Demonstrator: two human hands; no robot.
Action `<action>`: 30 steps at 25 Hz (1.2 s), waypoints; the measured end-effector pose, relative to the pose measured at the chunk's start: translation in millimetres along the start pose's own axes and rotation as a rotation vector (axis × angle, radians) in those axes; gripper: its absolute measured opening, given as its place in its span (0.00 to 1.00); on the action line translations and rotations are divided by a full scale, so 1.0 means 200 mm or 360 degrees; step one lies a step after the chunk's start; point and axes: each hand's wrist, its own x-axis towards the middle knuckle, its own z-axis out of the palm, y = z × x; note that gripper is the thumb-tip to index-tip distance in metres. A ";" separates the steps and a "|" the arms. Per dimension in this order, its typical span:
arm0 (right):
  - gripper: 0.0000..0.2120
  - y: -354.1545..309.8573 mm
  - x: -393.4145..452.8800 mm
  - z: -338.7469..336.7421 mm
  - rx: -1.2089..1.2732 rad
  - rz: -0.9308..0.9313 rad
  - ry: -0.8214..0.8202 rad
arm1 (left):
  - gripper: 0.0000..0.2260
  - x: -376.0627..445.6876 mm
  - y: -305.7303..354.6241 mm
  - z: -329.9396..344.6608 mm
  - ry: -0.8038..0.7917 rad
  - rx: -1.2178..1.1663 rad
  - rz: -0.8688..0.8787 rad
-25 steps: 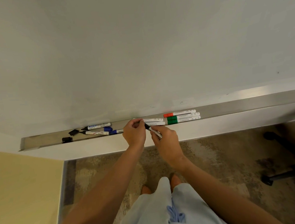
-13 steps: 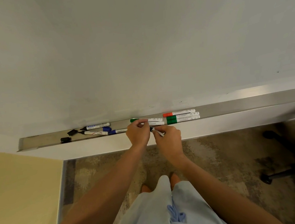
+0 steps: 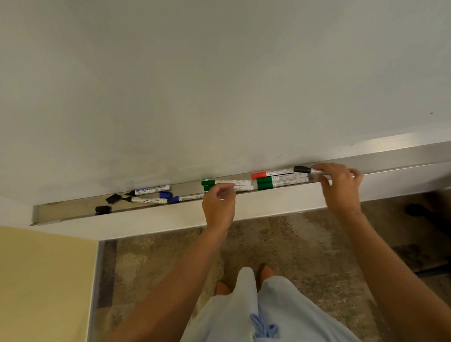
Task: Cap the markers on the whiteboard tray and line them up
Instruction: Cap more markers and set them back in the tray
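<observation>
A metal whiteboard tray [image 3: 68, 209] runs under the board. My right hand [image 3: 337, 183] holds a black-capped marker [image 3: 304, 169] at the tray's back, just right of a red-capped marker [image 3: 271, 173]. Two green-capped markers [image 3: 282, 181] lie below the red one. My left hand [image 3: 218, 201] hovers at the tray's front, fingers loosely curled, over two more green-capped markers [image 3: 226, 182]. To the left lie two uncapped black markers [image 3: 147, 190], a blue-capped marker [image 3: 186, 198], a loose blue cap [image 3: 165, 194] and two loose black caps [image 3: 113, 198].
The whiteboard [image 3: 211, 77] fills the upper view. A yellow wall [image 3: 34, 293] stands at the left. Patterned carpet [image 3: 292, 246] lies below, with a dark chair base [image 3: 444, 223] at the right. My legs and feet show at the bottom.
My hands, which were together capping a black marker, have parted. The right hand carried the capped marker right to the red marker's end. The left hand stayed by the green markers.
</observation>
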 end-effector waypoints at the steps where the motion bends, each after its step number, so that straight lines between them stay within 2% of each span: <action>1: 0.11 0.04 0.01 0.00 -0.0050 0.0000 0.0024 | 0.07 0.01 -0.01 -0.01 0.0013 0.0007 0.0000; 5: 0.11 0.12 0.05 0.00 -0.0159 0.0019 0.0049 | 0.06 0.01 -0.03 -0.02 0.0037 0.0007 0.0007; 9: 0.14 0.14 0.08 0.01 -0.0099 0.0067 0.0106 | 0.06 0.02 -0.06 -0.03 0.0059 0.0047 0.0019; 14: 0.10 -0.07 0.02 0.09 0.0107 -0.0128 0.0278 | 0.07 0.05 -0.12 -0.10 0.0210 0.0122 0.0040; 18: 0.08 -0.39 -0.06 0.25 0.0239 -0.0484 0.0022 | 0.08 0.09 -0.15 -0.21 0.0374 0.0130 0.0006; 23: 0.11 -0.79 -0.14 0.45 0.0281 -0.0911 -0.0346 | 0.08 0.13 -0.19 -0.38 0.0581 0.0126 -0.0053; 28: 0.18 -1.03 -0.15 0.60 -0.0067 -0.1144 -0.0709 | 0.08 0.19 -0.21 -0.54 0.0730 0.0199 -0.0029; 30: 0.17 -1.06 -0.15 0.65 -0.0201 -0.1169 -0.0713 | 0.08 0.23 -0.21 -0.61 0.0719 0.0338 0.0062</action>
